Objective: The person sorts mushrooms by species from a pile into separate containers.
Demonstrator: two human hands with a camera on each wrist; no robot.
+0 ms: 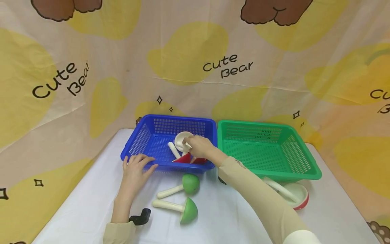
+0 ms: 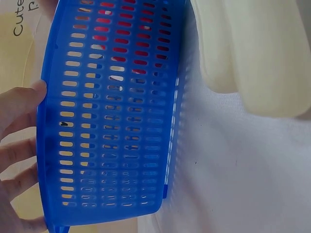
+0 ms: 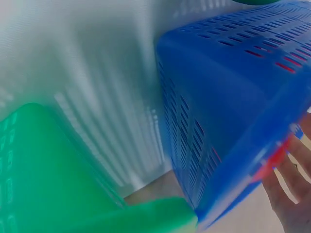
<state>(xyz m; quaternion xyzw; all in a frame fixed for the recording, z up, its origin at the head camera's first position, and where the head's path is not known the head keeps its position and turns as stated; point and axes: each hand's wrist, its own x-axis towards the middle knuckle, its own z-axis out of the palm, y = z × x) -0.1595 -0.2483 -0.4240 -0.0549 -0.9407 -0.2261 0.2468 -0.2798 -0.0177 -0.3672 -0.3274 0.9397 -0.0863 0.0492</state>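
My right hand [image 1: 199,146] reaches into the blue basket [image 1: 170,166], its curled fingers pinching the white stem of a toy mushroom [image 1: 179,137] whose pale underside faces up. The fingertips partly cover that stem. Close by in the basket, red-capped toy mushrooms [image 1: 182,158] lie near the front wall, one with its white stem pointing back. My left hand [image 1: 136,173] rests on the basket's front left rim with fingers spread; the left wrist view shows its fingertips [image 2: 36,90] along the rim.
Two green-capped toy mushrooms [image 1: 191,184] [image 1: 189,210] lie on the white table in front of the blue basket. A green basket [image 1: 271,174] stands beside it on the right. A red-capped mushroom [image 1: 300,195] lies in front of that, partly behind my right sleeve [image 1: 259,193]. A patterned cloth hangs behind.
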